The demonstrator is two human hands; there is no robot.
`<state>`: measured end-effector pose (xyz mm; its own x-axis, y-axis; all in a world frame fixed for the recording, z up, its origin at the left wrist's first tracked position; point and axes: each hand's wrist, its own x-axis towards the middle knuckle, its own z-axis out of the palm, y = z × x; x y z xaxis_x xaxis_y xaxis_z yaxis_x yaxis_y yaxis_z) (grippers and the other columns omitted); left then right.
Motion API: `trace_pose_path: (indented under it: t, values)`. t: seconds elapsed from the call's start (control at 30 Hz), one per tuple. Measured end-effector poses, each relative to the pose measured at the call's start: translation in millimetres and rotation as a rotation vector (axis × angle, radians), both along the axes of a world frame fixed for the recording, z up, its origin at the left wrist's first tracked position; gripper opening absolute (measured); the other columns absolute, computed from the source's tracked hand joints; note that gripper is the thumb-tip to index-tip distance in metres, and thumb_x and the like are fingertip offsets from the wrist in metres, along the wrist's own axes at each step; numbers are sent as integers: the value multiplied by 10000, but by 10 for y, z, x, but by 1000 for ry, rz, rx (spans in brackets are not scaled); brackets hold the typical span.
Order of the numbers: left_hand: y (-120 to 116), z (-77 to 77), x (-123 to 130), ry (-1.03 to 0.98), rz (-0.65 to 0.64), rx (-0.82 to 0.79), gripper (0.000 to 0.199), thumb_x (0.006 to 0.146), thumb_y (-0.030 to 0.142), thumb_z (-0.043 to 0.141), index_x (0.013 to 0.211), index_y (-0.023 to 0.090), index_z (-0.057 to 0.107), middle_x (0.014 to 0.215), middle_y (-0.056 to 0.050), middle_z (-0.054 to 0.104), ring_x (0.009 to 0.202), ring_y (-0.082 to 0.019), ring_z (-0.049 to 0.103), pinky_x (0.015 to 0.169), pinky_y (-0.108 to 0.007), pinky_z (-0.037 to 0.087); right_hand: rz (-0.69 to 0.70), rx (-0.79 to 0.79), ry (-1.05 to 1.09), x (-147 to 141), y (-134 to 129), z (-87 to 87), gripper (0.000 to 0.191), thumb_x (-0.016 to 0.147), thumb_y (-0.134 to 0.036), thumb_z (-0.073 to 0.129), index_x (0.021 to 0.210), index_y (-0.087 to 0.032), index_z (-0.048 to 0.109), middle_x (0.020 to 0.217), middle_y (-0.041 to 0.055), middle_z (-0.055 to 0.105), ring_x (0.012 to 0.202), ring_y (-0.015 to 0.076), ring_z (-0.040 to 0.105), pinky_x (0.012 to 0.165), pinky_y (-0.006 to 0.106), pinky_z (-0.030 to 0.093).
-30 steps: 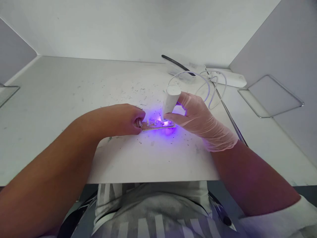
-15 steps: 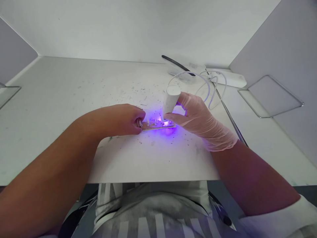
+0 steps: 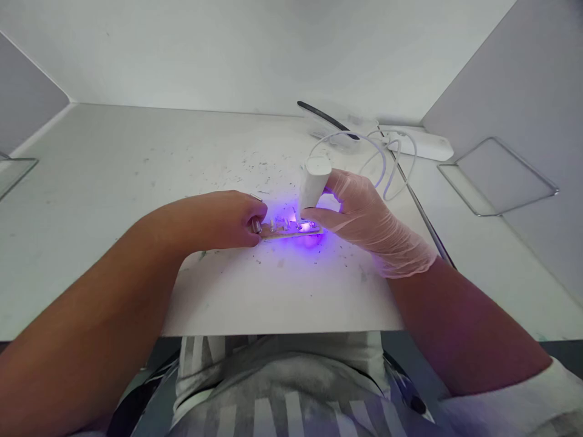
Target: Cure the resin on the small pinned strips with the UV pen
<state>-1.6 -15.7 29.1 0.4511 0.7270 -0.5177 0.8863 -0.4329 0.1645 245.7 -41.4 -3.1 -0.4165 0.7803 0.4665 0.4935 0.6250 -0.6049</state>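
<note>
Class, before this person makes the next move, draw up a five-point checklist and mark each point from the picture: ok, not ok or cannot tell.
1. Strip held: ok. The left hand grips the left end of the narrow strip.
2. Lamp held: ok. The right hand grips the white lamp.
3. Light on the strip: ok. A violet glow falls around its right part.
4. Both hands gloved: not ok. The right one wears a thin, see-through glove; the left is bare.
5. Lamp's lower end clear of the strip: cannot tell. The right thumb and the glare obscure that spot.
</note>
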Motion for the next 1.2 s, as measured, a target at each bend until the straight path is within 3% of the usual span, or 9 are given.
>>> trace_pose_path:
  t: [0.33, 1.2]
  values:
    - [23, -57, -40, -8, -16, 19, 67, 758, 322, 601, 760, 259, 579, 848, -20, 713, 735, -204, 638, 655, -362, 394, -4, -23, 26, -13, -26, 33, 76, 843, -250, 710, 898, -200, 693, 872, 19, 728, 774, 172, 687, 720, 338, 504]
    - [-1, -10, 5, -11, 17, 3, 63, 737, 311, 618, 748, 257, 589, 849, -25, 707, 743, -206, 632, 664, -361, 380, 0, -17, 20, 2, -3, 1, 110, 846, -279, 712, 927, -205, 706, 871, 13, 718, 780, 173, 676, 717, 340, 503]
